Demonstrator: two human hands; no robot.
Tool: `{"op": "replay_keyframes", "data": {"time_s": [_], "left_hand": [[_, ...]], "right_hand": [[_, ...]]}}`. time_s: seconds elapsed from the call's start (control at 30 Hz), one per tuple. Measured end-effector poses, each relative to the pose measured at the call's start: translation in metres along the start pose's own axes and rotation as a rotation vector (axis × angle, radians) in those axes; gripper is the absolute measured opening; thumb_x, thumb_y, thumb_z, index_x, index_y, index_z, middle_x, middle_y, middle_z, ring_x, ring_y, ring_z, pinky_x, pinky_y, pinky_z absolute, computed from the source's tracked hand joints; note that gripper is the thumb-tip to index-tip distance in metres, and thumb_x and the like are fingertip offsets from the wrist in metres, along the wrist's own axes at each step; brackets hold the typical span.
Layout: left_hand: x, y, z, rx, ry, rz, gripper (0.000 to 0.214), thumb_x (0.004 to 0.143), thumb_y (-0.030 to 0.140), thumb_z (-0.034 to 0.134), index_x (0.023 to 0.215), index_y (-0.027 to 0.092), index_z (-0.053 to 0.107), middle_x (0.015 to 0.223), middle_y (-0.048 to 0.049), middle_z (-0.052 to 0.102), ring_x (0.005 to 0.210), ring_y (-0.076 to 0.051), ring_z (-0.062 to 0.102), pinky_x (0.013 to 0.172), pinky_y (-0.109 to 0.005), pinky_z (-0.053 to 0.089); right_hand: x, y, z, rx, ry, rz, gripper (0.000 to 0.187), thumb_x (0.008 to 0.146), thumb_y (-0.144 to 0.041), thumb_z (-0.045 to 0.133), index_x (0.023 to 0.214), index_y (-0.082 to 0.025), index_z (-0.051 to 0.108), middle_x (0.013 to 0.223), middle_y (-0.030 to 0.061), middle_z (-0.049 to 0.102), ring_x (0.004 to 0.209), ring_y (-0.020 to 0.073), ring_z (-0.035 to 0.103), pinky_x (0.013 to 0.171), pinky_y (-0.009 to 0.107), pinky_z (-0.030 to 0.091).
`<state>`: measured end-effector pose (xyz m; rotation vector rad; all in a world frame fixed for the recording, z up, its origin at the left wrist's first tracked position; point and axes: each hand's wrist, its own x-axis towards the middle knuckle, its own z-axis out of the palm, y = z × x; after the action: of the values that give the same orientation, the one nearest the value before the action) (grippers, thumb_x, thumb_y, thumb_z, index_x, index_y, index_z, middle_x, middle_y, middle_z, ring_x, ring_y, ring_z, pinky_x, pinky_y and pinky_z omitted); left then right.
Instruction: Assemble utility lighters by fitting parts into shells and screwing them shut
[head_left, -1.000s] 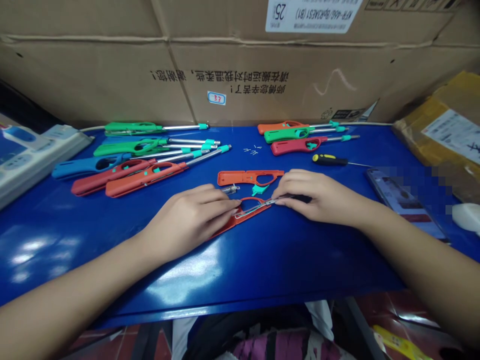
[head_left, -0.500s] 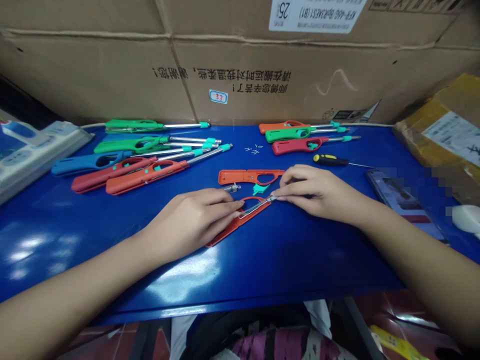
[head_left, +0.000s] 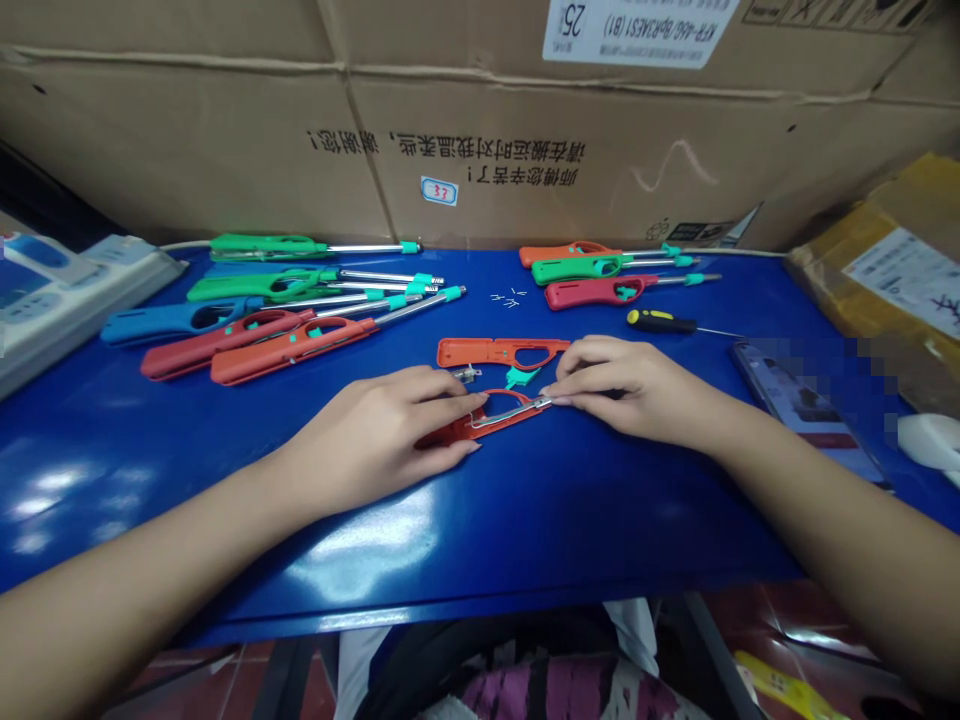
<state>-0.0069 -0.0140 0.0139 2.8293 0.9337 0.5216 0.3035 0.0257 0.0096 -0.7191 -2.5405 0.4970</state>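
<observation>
An orange lighter half-shell [head_left: 504, 424] lies on the blue table, its loop-shaped end towards the right. My left hand [head_left: 382, 425] is closed around the handle of this shell, covering much of it. A thin silvery tube with a pale wire [head_left: 517, 410] runs along the shell. My right hand [head_left: 622, 390] pinches near the tube's metal end at the shell's tip; the fingertips hide what exactly is between them. Just beyond lie a second orange half-shell [head_left: 469, 352], a teal trigger piece [head_left: 521, 377] and a small clear-and-metal part [head_left: 469, 373].
Several long-necked lighters [head_left: 300, 345] lie at the left, and 3 more [head_left: 592, 292] at the back right. Tiny metal pins [head_left: 510, 298] sit between them. A screwdriver [head_left: 664, 321] and a phone [head_left: 806, 410] are on the right. A cardboard box [head_left: 465, 110] walls the back; a power strip [head_left: 75, 300] stands left.
The held orange half-shell has swung to lie more level, its handle end moving away from me. My left hand has turned with it; my right hand has stayed nearly in place.
</observation>
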Motion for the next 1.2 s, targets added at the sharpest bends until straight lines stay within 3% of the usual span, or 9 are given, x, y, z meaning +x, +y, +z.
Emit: {"op": "replay_keyframes", "data": {"time_s": [0.2, 0.37, 0.57, 0.7, 0.93, 1.07, 1.2], "left_hand": [[0.001, -0.004, 0.002, -0.015, 0.018, 0.004, 0.036, 0.100, 0.034, 0.059, 0.130, 0.017, 0.069, 0.118, -0.0112, 0.073, 0.103, -0.025, 0.072, 0.086, -0.037, 0.062], [0.002, -0.005, 0.002, -0.029, 0.025, 0.015, 0.035, 0.100, 0.033, 0.060, 0.129, 0.016, 0.069, 0.117, -0.0115, 0.074, 0.101, -0.025, 0.072, 0.085, -0.038, 0.062], [0.003, -0.003, 0.003, -0.054, 0.021, 0.024, 0.035, 0.100, 0.030, 0.059, 0.131, 0.018, 0.068, 0.117, -0.0115, 0.073, 0.102, -0.024, 0.070, 0.086, -0.038, 0.060], [0.003, -0.002, 0.005, -0.055, 0.009, 0.024, 0.033, 0.102, 0.032, 0.057, 0.131, 0.020, 0.068, 0.117, -0.0109, 0.073, 0.102, -0.023, 0.069, 0.086, -0.035, 0.059], [0.003, -0.001, 0.005, -0.041, -0.007, 0.037, 0.033, 0.102, 0.032, 0.057, 0.131, 0.019, 0.067, 0.117, -0.0099, 0.072, 0.101, -0.023, 0.068, 0.085, -0.036, 0.057], [0.003, 0.000, 0.004, -0.052, 0.016, 0.032, 0.034, 0.100, 0.031, 0.060, 0.132, 0.019, 0.066, 0.117, -0.0097, 0.073, 0.103, -0.023, 0.069, 0.087, -0.036, 0.057], [0.003, 0.000, 0.004, -0.063, 0.017, 0.027, 0.037, 0.099, 0.032, 0.063, 0.134, 0.020, 0.065, 0.119, -0.0094, 0.073, 0.106, -0.024, 0.069, 0.091, -0.037, 0.058]], "right_hand": [[0.000, -0.004, -0.003, -0.098, -0.079, -0.036, 0.024, 0.101, -0.021, 0.054, 0.103, -0.022, 0.078, 0.097, 0.0083, 0.074, 0.092, 0.0214, 0.065, 0.081, 0.036, 0.051], [0.001, -0.012, -0.004, -0.159, -0.087, 0.041, 0.022, 0.101, -0.028, 0.058, 0.098, -0.022, 0.079, 0.097, 0.0068, 0.074, 0.088, 0.0211, 0.065, 0.081, 0.039, 0.048], [0.005, -0.016, 0.007, 0.132, 0.039, 0.198, 0.011, 0.094, -0.026, 0.068, 0.091, -0.022, 0.079, 0.089, 0.0036, 0.076, 0.086, 0.0177, 0.068, 0.081, 0.033, 0.052], [0.006, -0.018, 0.007, 0.227, -0.023, 0.313, 0.010, 0.091, -0.028, 0.071, 0.085, -0.022, 0.077, 0.087, 0.0026, 0.075, 0.084, 0.0175, 0.068, 0.080, 0.032, 0.052], [0.010, -0.024, 0.004, 0.191, -0.110, 0.415, 0.015, 0.092, -0.027, 0.067, 0.079, -0.020, 0.069, 0.081, 0.0015, 0.071, 0.079, 0.0164, 0.064, 0.075, 0.031, 0.048], [0.008, -0.023, 0.000, 0.194, -0.124, 0.403, 0.012, 0.091, -0.030, 0.070, 0.086, -0.020, 0.070, 0.087, 0.0018, 0.071, 0.081, 0.0163, 0.063, 0.076, 0.031, 0.050], [0.014, -0.032, -0.007, 0.087, -0.027, 0.340, 0.017, 0.092, -0.030, 0.069, 0.105, -0.019, 0.070, 0.101, 0.0053, 0.068, 0.083, 0.0165, 0.063, 0.076, 0.031, 0.052]]}}
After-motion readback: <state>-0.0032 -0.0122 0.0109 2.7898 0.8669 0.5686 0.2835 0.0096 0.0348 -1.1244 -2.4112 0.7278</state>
